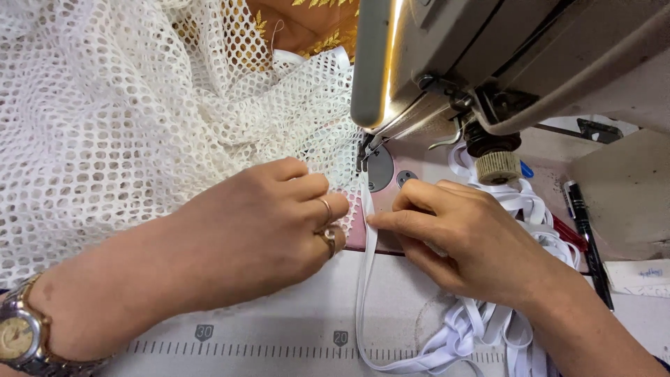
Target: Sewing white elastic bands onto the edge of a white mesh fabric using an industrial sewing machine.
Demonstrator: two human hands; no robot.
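My left hand (269,223), with rings and a wristwatch, presses down on white open-mesh net fabric (125,119) just left of the sewing machine's presser foot (364,155). My right hand (453,234) pinches a narrow white elastic band (363,279) against the fabric's edge, right in front of the foot. The band runs down toward me and loops back to a loose pile (488,328) under my right wrist.
The sewing machine head (488,56) overhangs the upper right, with a lit lamp strip. A ruler strip (279,345) runs along the table's front edge. Pens (586,230) and a paper label lie at the right. Orange patterned cloth (300,24) shows at the back.
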